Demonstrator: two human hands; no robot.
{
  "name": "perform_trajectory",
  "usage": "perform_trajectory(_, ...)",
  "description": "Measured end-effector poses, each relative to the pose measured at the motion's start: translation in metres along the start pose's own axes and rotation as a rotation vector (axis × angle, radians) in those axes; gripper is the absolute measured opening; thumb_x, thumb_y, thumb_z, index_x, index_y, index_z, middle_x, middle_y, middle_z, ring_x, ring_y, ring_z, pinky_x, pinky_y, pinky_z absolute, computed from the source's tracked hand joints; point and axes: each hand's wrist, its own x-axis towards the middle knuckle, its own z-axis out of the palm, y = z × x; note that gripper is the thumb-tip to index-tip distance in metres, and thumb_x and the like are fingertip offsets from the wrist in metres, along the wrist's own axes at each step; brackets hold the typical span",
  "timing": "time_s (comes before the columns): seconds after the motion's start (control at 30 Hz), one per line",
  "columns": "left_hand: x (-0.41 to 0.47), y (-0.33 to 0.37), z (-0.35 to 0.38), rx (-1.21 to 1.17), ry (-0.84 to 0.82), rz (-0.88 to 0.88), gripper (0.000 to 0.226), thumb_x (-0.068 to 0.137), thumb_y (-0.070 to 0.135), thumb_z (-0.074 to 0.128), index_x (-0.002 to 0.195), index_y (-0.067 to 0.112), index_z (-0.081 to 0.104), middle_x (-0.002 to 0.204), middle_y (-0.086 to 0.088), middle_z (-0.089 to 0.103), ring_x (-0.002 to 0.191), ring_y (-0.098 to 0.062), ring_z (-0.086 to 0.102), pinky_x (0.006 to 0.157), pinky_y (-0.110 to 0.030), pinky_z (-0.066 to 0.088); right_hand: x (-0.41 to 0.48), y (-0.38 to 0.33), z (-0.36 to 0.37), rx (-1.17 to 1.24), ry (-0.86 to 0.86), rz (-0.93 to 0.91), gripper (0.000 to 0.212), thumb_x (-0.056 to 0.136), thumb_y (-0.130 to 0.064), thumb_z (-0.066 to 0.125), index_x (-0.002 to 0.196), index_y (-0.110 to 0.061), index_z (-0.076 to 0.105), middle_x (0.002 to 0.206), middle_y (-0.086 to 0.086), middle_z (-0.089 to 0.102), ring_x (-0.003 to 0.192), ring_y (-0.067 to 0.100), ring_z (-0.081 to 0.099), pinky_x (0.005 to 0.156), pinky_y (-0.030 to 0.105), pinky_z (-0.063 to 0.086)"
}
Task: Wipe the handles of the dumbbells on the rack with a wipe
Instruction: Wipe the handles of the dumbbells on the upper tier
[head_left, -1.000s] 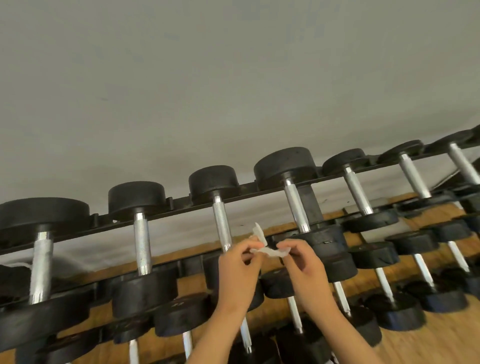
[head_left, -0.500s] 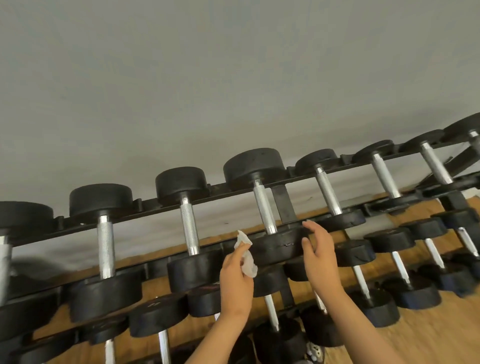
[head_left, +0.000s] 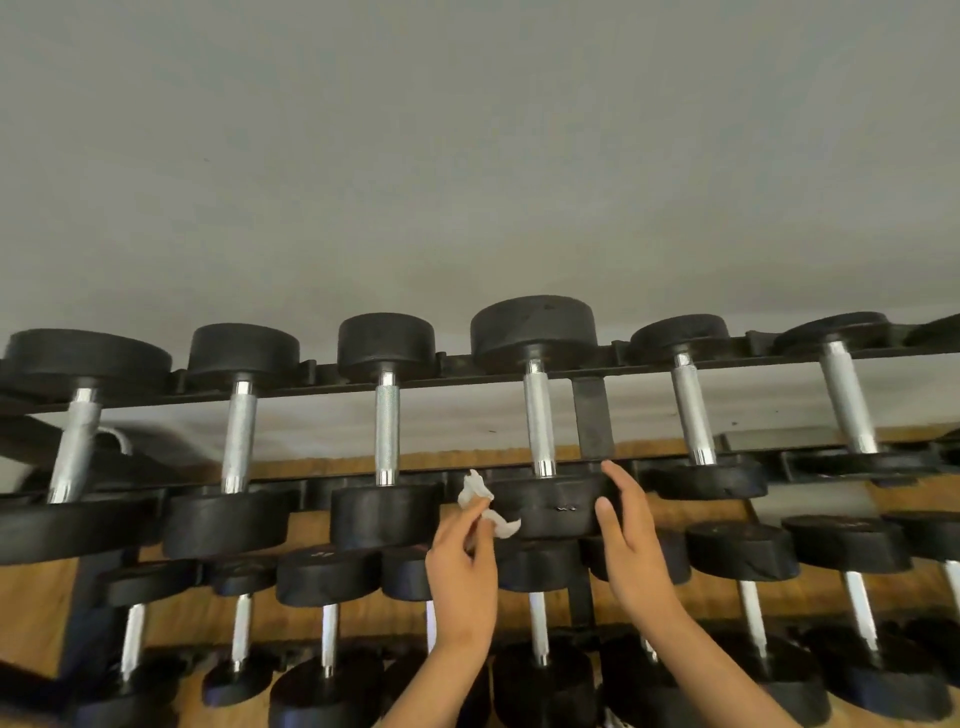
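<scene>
A black rack (head_left: 592, 415) holds rows of black dumbbells with silver handles. My left hand (head_left: 462, 577) pinches a small crumpled white wipe (head_left: 480, 501) just left of the near head of the biggest top-row dumbbell (head_left: 550, 506). Its silver handle (head_left: 537, 415) stands bare above. My right hand (head_left: 628, 540) lies with straight fingers against the right side of that same near head. Neither hand touches a handle.
More top-row dumbbells stand left (head_left: 387, 426) and right (head_left: 691, 410) of the big one. A lower row (head_left: 540, 629) sits under my hands. A grey wall (head_left: 467, 156) rises behind the rack, and wooden floor (head_left: 31, 613) shows between the weights.
The view has swung so the rack looks level and nearer. My hands parted from holding the wipe together; the left keeps the wipe, the right has come to rest on the big dumbbell's near head.
</scene>
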Motion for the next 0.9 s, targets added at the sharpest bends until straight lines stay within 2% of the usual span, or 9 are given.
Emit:
perform_trajectory(0.17, -0.013, 0.003, 0.016, 0.080, 0.111, 0.084, 0.042, 0.091, 0.004, 0.063, 0.112, 0.040, 0.060, 0.114, 0.020, 0.062, 0.112, 0.007, 0.057, 0.094, -0.006, 0.043, 0.005, 0.008, -0.010, -0.012, -0.107, -0.043, 0.042, 0.100, -0.039, 0.041, 0.140, -0.041, 0.029, 0.146, -0.019, 0.034, 0.135, -0.005, 0.030, 0.113, 0.021, 0.024)
perform_trajectory(0.27, -0.017, 0.008, 0.025, 0.079, 0.169, 0.116, 0.040, 0.089, 0.001, 0.063, 0.113, 0.033, 0.064, 0.118, 0.012, 0.063, 0.114, 0.011, 0.055, 0.094, -0.004, 0.041, 0.010, 0.012, -0.018, -0.024, -0.169, -0.073, 0.041, 0.101, -0.037, 0.042, 0.139, -0.043, 0.030, 0.146, -0.021, 0.034, 0.132, -0.015, 0.028, 0.112, 0.019, 0.023)
perform_trajectory(0.37, -0.024, 0.016, 0.036, 0.144, 0.192, 0.175, 0.042, 0.087, -0.003, 0.065, 0.117, 0.027, 0.064, 0.123, 0.006, 0.059, 0.118, 0.014, 0.050, 0.099, -0.005, 0.039, 0.013, 0.017, -0.026, -0.017, -0.220, -0.097, 0.044, 0.101, -0.035, 0.043, 0.142, -0.040, 0.030, 0.149, -0.020, 0.032, 0.136, -0.010, 0.027, 0.115, 0.021, 0.023)
perform_trajectory(0.47, -0.030, 0.020, 0.046, 0.263, 0.154, 0.302, 0.044, 0.084, -0.003, 0.069, 0.118, 0.026, 0.066, 0.125, 0.005, 0.054, 0.121, 0.015, 0.045, 0.103, -0.006, 0.036, 0.014, 0.018, -0.031, 0.070, -0.267, -0.076, 0.047, 0.101, -0.030, 0.045, 0.147, -0.033, 0.032, 0.152, -0.017, 0.032, 0.139, -0.006, 0.027, 0.117, 0.025, 0.024)
perform_trajectory(0.53, -0.032, 0.020, 0.057, 0.308, 0.060, 0.380, 0.041, 0.084, -0.001, 0.070, 0.116, 0.025, 0.068, 0.126, 0.012, 0.049, 0.122, 0.009, 0.047, 0.104, -0.009, 0.038, 0.014, 0.018, -0.036, 0.129, -0.272, -0.070, 0.048, 0.101, -0.024, 0.046, 0.147, -0.031, 0.033, 0.151, -0.016, 0.035, 0.137, -0.007, 0.030, 0.117, 0.025, 0.026)
perform_trajectory(0.6, -0.033, 0.023, 0.072, 0.288, -0.067, 0.436, 0.028, 0.087, 0.010, 0.067, 0.114, 0.018, 0.071, 0.122, 0.022, 0.044, 0.119, 0.010, 0.047, 0.102, -0.008, 0.038, 0.015, 0.016, -0.042, 0.174, -0.268, -0.062, 0.047, 0.100, -0.020, 0.049, 0.144, -0.031, 0.036, 0.147, -0.015, 0.040, 0.136, -0.003, 0.035, 0.115, 0.029, 0.031)
perform_trajectory(0.7, -0.029, 0.028, 0.091, 0.393, -0.130, 0.569, 0.029, 0.089, 0.027, 0.052, 0.103, 0.015, 0.074, 0.111, 0.011, 0.054, 0.108, 0.008, 0.050, 0.095, -0.013, 0.046, 0.014, 0.015, -0.052, 0.141, -0.201, -0.097, 0.047, 0.097, -0.010, 0.055, 0.134, -0.038, 0.042, 0.137, -0.016, 0.044, 0.131, 0.001, 0.041, 0.111, 0.029, 0.036)
perform_trajectory(0.8, -0.026, 0.032, 0.095, 0.500, -0.074, 0.654, 0.028, 0.088, 0.029, 0.050, 0.096, 0.017, 0.074, 0.096, 0.006, 0.066, 0.101, -0.003, 0.050, 0.086, -0.022, 0.047, 0.011, 0.014, -0.064, 0.029, -0.089, -0.238, 0.052, 0.089, -0.001, 0.062, 0.120, -0.041, 0.048, 0.127, -0.016, 0.047, 0.125, -0.005, 0.039, 0.109, 0.016, 0.033)
perform_trajectory(0.9, -0.026, 0.032, 0.091, 0.489, 0.021, 0.586, 0.011, 0.084, 0.022, 0.063, 0.093, 0.022, 0.070, 0.097, 0.024, 0.050, 0.099, -0.001, 0.043, 0.083, -0.020, 0.034, 0.006, 0.009, -0.067, -0.055, -0.087, -0.339, 0.042, 0.087, -0.003, 0.066, 0.114, -0.033, 0.058, 0.121, -0.017, 0.049, 0.121, -0.007, 0.040, 0.105, 0.008, 0.030)
